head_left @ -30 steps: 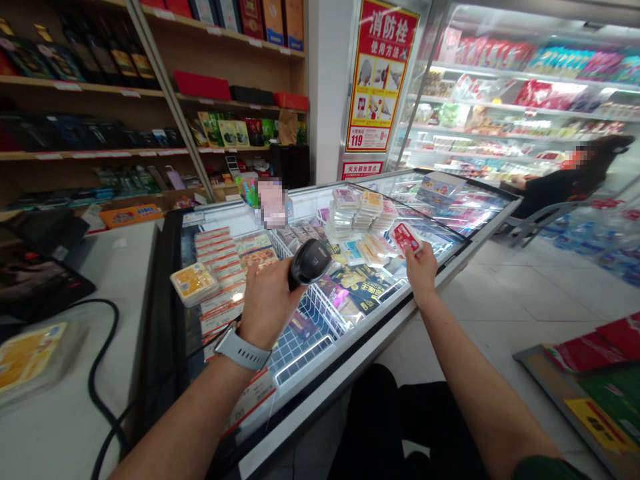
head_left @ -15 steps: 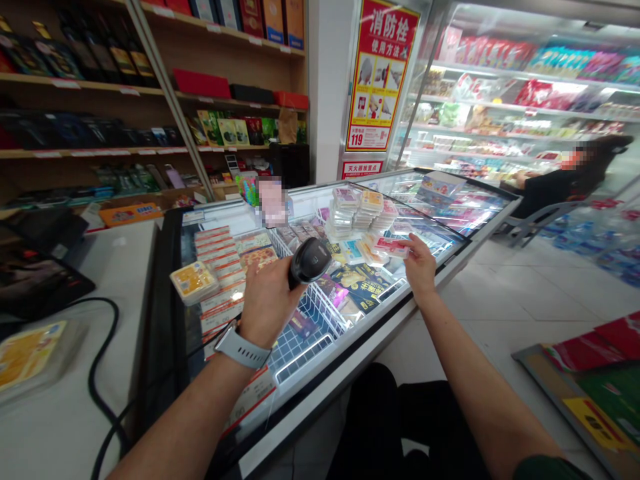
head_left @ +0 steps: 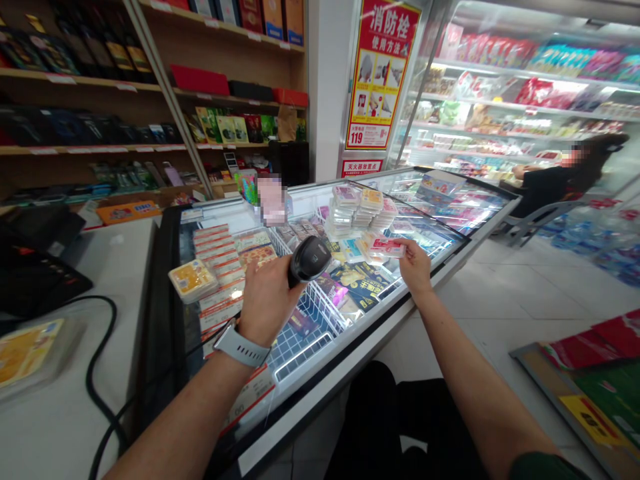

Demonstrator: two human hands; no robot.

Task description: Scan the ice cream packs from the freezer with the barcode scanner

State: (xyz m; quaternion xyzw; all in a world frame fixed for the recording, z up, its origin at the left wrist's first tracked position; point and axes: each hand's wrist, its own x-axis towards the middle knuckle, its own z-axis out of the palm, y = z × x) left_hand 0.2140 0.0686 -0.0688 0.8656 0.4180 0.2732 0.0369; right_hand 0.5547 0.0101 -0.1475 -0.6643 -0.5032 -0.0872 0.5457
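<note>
My left hand is wrapped round the handle of a black barcode scanner, held above the glass top of a chest freezer. Between the fingertips of my right hand is the end of a flat clear food pack with a red label. Beside that pack lie other flat packs with blue and orange labels. Just behind them stand stacked clear plastic food boxes with purple and yellow lids. A box with a yellow label rests on the freezer's left end, near a row of price sheets.
A counter with a black cable and another yellow-labelled box is at left. The chest freezer has a raised rim. At right a person sits on a chair; red and green cartons stand nearby.
My right hand has shifted slightly left with the red-labelled pack, which lies nearer the other packs. The left hand and scanner have hardly moved.
</note>
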